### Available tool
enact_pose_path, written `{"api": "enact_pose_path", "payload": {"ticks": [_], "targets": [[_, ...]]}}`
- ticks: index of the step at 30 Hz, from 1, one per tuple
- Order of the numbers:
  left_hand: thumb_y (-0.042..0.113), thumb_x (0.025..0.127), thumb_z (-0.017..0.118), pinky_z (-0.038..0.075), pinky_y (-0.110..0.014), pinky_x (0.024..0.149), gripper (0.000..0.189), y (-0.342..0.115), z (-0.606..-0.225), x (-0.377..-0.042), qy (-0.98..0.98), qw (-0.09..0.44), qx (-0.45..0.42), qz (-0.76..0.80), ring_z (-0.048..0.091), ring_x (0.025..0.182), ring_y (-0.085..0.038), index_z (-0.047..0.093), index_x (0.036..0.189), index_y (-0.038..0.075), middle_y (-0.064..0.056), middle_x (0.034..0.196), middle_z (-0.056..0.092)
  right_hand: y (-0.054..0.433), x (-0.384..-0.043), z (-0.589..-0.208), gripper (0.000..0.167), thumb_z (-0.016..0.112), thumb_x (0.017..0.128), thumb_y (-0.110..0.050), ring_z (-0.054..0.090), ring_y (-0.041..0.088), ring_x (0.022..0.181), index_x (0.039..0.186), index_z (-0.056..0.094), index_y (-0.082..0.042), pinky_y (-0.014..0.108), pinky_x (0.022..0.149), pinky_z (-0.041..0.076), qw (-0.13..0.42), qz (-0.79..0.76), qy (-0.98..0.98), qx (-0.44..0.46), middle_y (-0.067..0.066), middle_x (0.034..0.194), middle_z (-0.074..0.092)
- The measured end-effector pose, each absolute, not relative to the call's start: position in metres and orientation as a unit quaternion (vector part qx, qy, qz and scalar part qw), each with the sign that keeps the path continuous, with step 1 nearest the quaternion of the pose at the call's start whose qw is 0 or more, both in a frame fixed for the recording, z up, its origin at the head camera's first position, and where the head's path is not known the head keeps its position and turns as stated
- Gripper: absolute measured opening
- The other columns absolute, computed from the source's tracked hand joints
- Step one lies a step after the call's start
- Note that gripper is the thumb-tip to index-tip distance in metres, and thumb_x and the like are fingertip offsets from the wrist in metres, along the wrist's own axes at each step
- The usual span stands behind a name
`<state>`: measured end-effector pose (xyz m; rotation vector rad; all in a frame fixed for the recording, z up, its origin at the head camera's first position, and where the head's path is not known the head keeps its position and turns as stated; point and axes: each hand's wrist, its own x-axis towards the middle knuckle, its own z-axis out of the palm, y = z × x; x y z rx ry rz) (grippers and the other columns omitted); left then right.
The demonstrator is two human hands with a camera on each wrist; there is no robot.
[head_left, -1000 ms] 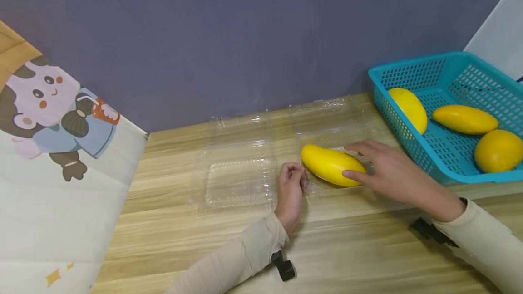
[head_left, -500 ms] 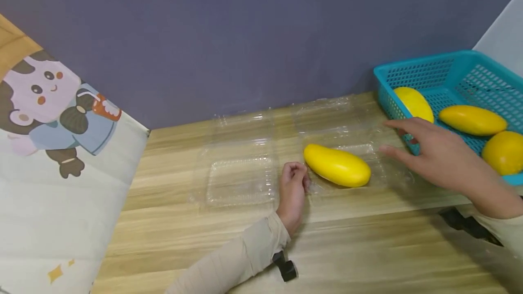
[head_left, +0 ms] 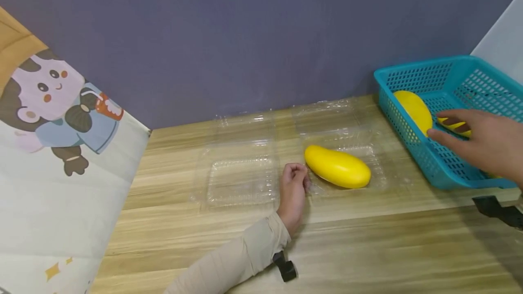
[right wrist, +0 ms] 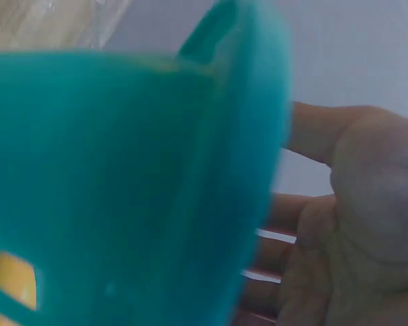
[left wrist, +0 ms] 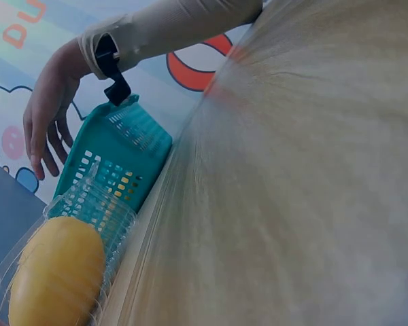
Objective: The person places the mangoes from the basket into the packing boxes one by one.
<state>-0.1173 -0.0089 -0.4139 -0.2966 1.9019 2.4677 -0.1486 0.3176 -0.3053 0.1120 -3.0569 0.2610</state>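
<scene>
My left hand [head_left: 293,194] holds the near-left edge of a clear plastic clamshell container [head_left: 377,167] with curled fingers. In that container's tray lies a yellow mango [head_left: 338,167], tilted across it, and its lid lies folded back towards the wall. Over the turquoise basket [head_left: 435,171] my right hand [head_left: 490,142] hovers with fingers spread and nothing in its grasp. Beneath its fingers a second yellow mango [head_left: 453,124] shows partly. A large yellow fruit [head_left: 414,110] rests against the basket's left side. In the right wrist view the basket wall [right wrist: 122,170] hides part of the fingers.
Left of the held container, another clear clamshell container [head_left: 241,183] lies unfolded on the wood-grain table [head_left: 171,230]. A dark wall [head_left: 245,40] rises behind. A cartoon-printed panel [head_left: 53,149] stands at the left.
My right hand has let go of the mango in the container and moved right, over the basket. The left hand stays at the container's edge.
</scene>
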Motion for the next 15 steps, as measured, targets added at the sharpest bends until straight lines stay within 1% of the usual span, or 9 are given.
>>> {"api": "enact_pose_path", "payload": {"ticks": [4, 6, 7, 11, 13, 14, 15], "targets": [[0.009, 0.099, 0.047, 0.038, -0.02, 0.06, 0.005, -0.009, -0.414, -0.117, 0.609, 0.005, -0.095, 0.788, 0.043, 0.065, -0.011, 0.052, 0.1, 0.008, 0.001, 0.074, 0.046, 0.325, -0.15, -0.308, 0.072, 0.046, 0.103, -0.049, 0.049, 0.058, 0.103, 0.138, 0.041, 0.014, 0.067, 0.08, 0.044, 0.023, 0.103, -0.994, 0.01, 0.043, 0.125, 0.046], [0.008, 0.099, 0.047, 0.038, -0.019, 0.06, 0.005, -0.009, -0.414, -0.117, 0.609, 0.006, -0.096, 0.787, 0.043, 0.065, -0.011, 0.052, 0.1, 0.008, 0.001, 0.074, 0.046, 0.336, -0.154, -0.315, 0.075, 0.047, 0.102, -0.049, 0.046, 0.06, 0.102, 0.138, 0.039, 0.016, 0.069, 0.081, 0.042, 0.025, 0.109, -0.994, -0.009, 0.044, 0.123, 0.043], [0.008, 0.099, 0.047, 0.038, -0.019, 0.06, 0.005, -0.009, -0.414, -0.117, 0.609, 0.007, -0.096, 0.787, 0.043, 0.066, -0.011, 0.052, 0.1, 0.008, 0.001, 0.074, 0.046, 0.345, -0.157, -0.323, 0.078, 0.045, 0.101, -0.053, 0.046, 0.06, 0.101, 0.137, 0.039, 0.017, 0.067, 0.079, 0.043, 0.037, 0.107, -0.993, -0.018, 0.045, 0.121, 0.042], [0.008, 0.099, 0.048, 0.039, -0.019, 0.061, 0.005, -0.01, -0.415, -0.117, 0.61, 0.004, -0.097, 0.786, 0.044, 0.065, -0.011, 0.052, 0.1, 0.007, 0.001, 0.074, 0.046, 0.398, -0.181, -0.369, 0.086, 0.048, 0.098, -0.059, 0.046, 0.06, 0.1, 0.139, 0.037, 0.016, 0.065, 0.076, 0.044, 0.071, 0.098, -0.991, -0.052, 0.046, 0.118, 0.042], [0.008, 0.099, 0.048, 0.039, -0.019, 0.061, 0.005, -0.01, -0.415, -0.117, 0.611, 0.003, -0.096, 0.786, 0.044, 0.065, -0.011, 0.053, 0.1, 0.007, 0.002, 0.073, 0.046, 0.426, -0.193, -0.393, 0.086, 0.049, 0.097, -0.06, 0.046, 0.059, 0.101, 0.138, 0.038, 0.015, 0.064, 0.076, 0.044, 0.084, 0.092, -0.99, -0.065, 0.045, 0.117, 0.042], [0.008, 0.098, 0.048, 0.039, -0.019, 0.06, 0.005, -0.01, -0.415, -0.117, 0.612, 0.002, -0.096, 0.785, 0.044, 0.065, -0.011, 0.053, 0.1, 0.007, 0.002, 0.073, 0.046, 0.439, -0.197, -0.402, 0.084, 0.053, 0.097, -0.056, 0.045, 0.058, 0.1, 0.137, 0.038, 0.016, 0.065, 0.078, 0.043, 0.08, 0.087, -0.99, -0.071, 0.044, 0.116, 0.041], [0.008, 0.098, 0.048, 0.039, -0.02, 0.06, 0.005, -0.01, -0.415, -0.116, 0.613, 0.002, -0.096, 0.784, 0.044, 0.064, -0.011, 0.053, 0.1, 0.007, 0.002, 0.073, 0.046, 0.45, -0.201, -0.411, 0.083, 0.054, 0.096, -0.056, 0.047, 0.057, 0.098, 0.133, 0.04, 0.017, 0.064, 0.077, 0.044, 0.086, 0.081, -0.99, -0.075, 0.044, 0.113, 0.044]]}}
